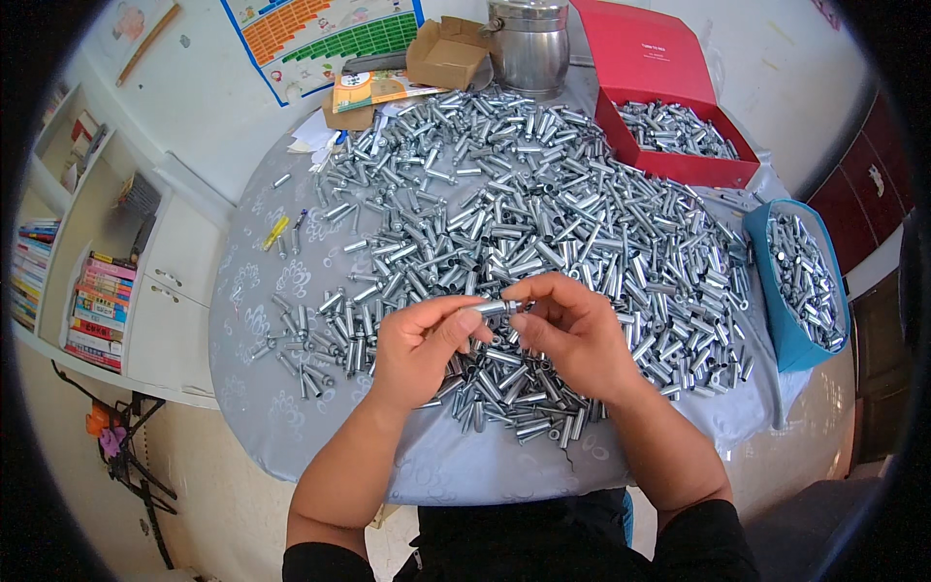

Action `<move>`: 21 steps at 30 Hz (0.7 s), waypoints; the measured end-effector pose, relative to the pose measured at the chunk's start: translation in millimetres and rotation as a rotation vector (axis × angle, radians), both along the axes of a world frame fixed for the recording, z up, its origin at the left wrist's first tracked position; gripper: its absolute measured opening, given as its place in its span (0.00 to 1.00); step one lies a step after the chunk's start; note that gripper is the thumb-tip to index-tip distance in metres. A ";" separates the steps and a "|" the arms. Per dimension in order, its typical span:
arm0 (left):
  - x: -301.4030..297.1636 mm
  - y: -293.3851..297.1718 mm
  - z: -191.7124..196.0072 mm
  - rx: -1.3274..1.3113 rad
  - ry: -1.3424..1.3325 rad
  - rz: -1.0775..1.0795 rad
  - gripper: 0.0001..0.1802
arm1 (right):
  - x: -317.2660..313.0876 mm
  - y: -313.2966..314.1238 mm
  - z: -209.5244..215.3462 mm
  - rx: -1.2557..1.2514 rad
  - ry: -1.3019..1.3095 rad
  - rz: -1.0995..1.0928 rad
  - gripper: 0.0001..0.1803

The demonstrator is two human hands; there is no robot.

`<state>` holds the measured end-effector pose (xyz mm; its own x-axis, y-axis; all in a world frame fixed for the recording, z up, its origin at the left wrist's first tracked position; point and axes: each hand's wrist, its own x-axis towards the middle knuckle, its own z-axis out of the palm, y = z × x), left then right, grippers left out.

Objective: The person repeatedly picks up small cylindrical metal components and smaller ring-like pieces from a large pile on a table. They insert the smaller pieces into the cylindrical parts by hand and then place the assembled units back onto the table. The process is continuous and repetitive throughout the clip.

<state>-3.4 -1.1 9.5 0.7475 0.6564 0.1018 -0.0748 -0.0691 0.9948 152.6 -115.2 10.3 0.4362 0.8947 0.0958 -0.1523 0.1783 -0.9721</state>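
Between my two hands, above the near part of the table, is a silver metal expansion bolt (496, 307), held roughly level. The fingers and thumb of my left hand (412, 351) pinch its sleeve. At its other end, where the nut and washer seem to be, the fingertips of my right hand (580, 339) close around it; the very tip is partly hidden. Below and beyond both hands spreads a large heap of similar expansion bolts and loose sleeves (543, 233), lying in all directions.
A grey patterned cloth covers the round table (257, 388). At the back right stands an open red box (679, 175) holding metal pieces, with a filled blue bin (800, 357) beside it. A steel pot (531, 48), a cardboard box (446, 56) and a yellow tool (275, 234) also lie around the heap.
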 end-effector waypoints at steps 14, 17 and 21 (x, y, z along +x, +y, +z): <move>0.1 2.5 -8.6 0.033 -0.064 0.016 0.13 | 2.0 -0.3 -1.6 -0.036 -0.187 -0.070 0.10; 0.9 1.0 -9.4 0.025 -0.071 0.011 0.11 | 4.7 -1.8 -2.3 -0.147 -0.140 0.011 0.10; 3.9 -0.9 -4.9 -0.015 -0.072 0.035 0.10 | -0.7 -0.2 0.7 -0.004 -0.201 -0.093 0.10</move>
<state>0.5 -2.0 4.6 0.7149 0.6841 0.1445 -0.1444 -0.0578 0.9878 151.9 -115.4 11.0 0.4894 0.8520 0.1858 0.0618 0.1787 -0.9820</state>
